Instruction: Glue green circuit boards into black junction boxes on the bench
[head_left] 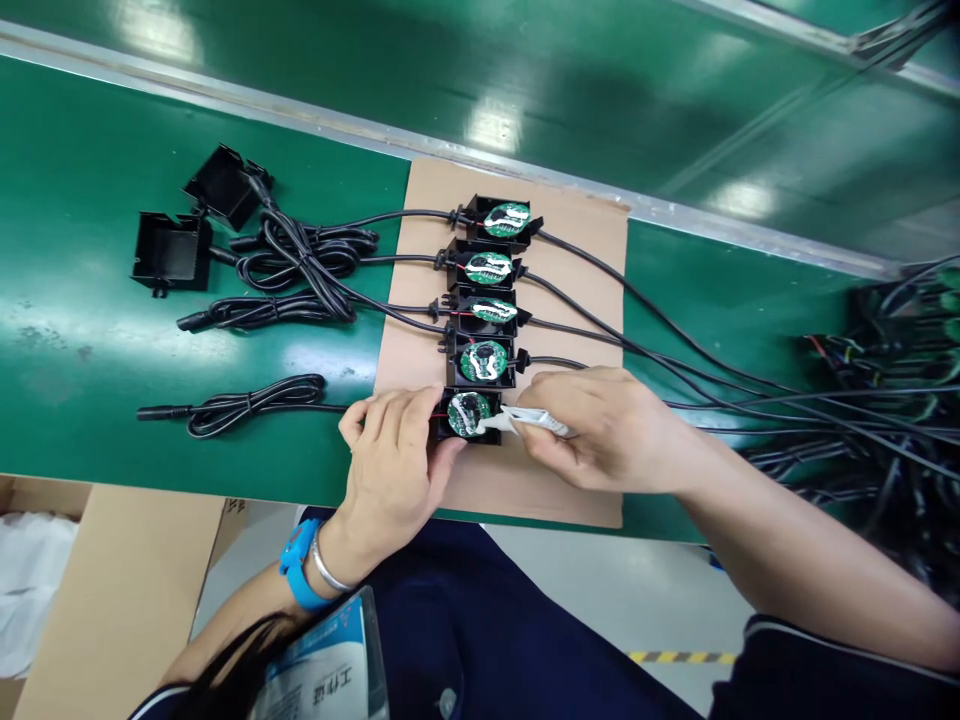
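My right hand (592, 425) is closed around a white squeeze tube (536, 420). The tube's nozzle points left and meets the edge of a round green circuit board (466, 412), which carries streaks of white paste. This board rests in the nearest black plastic box (491, 437). With thumb and fingers, my left hand (394, 460) grips that box by its left end. Beyond it, several more black boxes stand in a column, each with a white-pasted board, such as this circuit board (484, 362) and the farthest circuit board (507, 219).
A cardboard sheet (577, 200) lies under the boxes on the green table (67, 400). Coiled black cables (300, 250) and two open black boxes (172, 250) lie at left. Cables run right to a heap of wired parts (885, 450). A carton (112, 580) stands below left.
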